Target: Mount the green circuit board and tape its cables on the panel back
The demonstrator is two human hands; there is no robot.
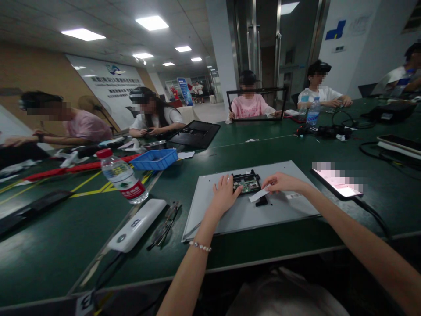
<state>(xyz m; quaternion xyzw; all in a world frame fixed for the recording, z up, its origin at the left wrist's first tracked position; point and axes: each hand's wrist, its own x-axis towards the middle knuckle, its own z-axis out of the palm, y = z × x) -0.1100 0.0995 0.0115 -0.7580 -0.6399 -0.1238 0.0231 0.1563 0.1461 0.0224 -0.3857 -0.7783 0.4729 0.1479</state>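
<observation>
A flat grey panel [217, 219] lies on the green table in front of me. On its middle sits a green circuit board in a black frame [246, 183]. My left hand [225, 193] rests on the panel at the board's left side, fingers spread and thumb near the board's edge. My right hand [279, 182] pinches a white strip [259, 195], which slants down to the left just below the board. Beneath the strip is a small black piece [262, 201]. Whether the strip is stuck to anything, I cannot tell.
Left of the panel lie glasses [166, 224], a white power bank [138, 226], a red-capped water bottle [123, 177] and a blue tray [156, 159]. A lit phone [338, 182] with a cable lies at right. Several people sit across the table; one holds a black frame [258, 91].
</observation>
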